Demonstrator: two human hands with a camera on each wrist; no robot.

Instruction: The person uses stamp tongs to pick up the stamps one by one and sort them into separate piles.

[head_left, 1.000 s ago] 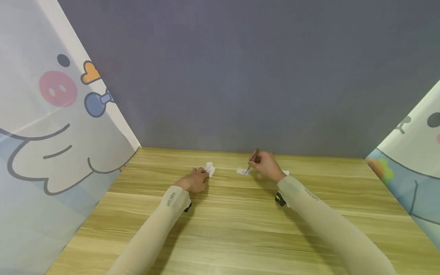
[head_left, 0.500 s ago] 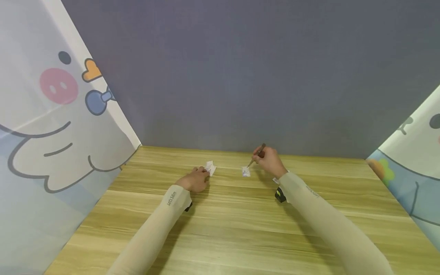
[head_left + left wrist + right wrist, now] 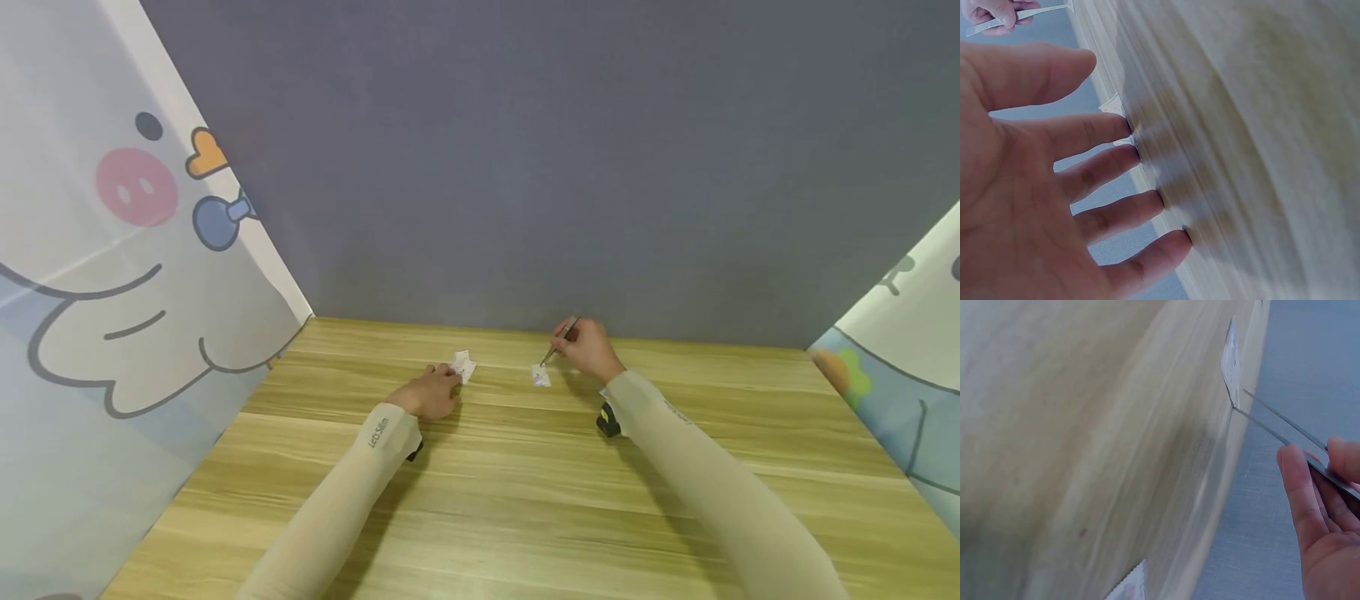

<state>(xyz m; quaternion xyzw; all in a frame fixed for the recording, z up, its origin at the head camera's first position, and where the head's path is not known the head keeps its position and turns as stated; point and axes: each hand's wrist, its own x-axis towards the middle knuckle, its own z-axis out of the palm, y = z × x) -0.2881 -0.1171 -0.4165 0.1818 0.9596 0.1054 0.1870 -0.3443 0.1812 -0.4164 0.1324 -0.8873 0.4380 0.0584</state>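
Observation:
My right hand (image 3: pixel 591 350) pinches a pair of metal tweezers (image 3: pixel 1275 430) between thumb and fingers. The tweezers' tips stand apart, one of them at the edge of a small white stamp (image 3: pixel 540 376) lying on the table. In the left wrist view, my left hand (image 3: pixel 1054 162) has its fingers extended, with the fingertips down on the wood. Its index and middle fingertips touch a small group of white paper pieces (image 3: pixel 463 367), partly covered by the fingers. Another stamp with a perforated edge (image 3: pixel 1132 584) shows at the bottom of the right wrist view.
The wood-grained table (image 3: pixel 480 500) runs back to a plain grey panel (image 3: pixel 525 167). Cartoon-printed sheets (image 3: pixel 135 250) border the left and right sides. A black wrist device (image 3: pixel 608 420) sits under the right cuff.
The middle stamp has shifted and now shows more of its face. The tweezers have tilted, with their tips at its far edge, and the right hand moved slightly. The left hand stays in place.

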